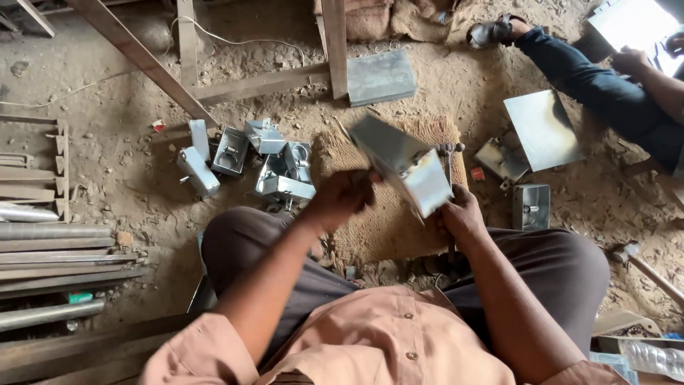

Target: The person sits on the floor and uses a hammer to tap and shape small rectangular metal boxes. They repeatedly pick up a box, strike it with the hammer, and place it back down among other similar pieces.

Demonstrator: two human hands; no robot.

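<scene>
The folded sheet-metal piece [402,165] is in the air just above the burlap mat [385,221], and I hold it from both sides: my left hand [340,199] is closed on its near left edge and my right hand [459,217] is closed under its bright lower corner. I think the piece should stay tilted and steady over the mat, with my fingers away from the sharp edges. Left of the mat lie the small metal boxes [263,160], and right of it a flat metal sheet [543,128].
</scene>
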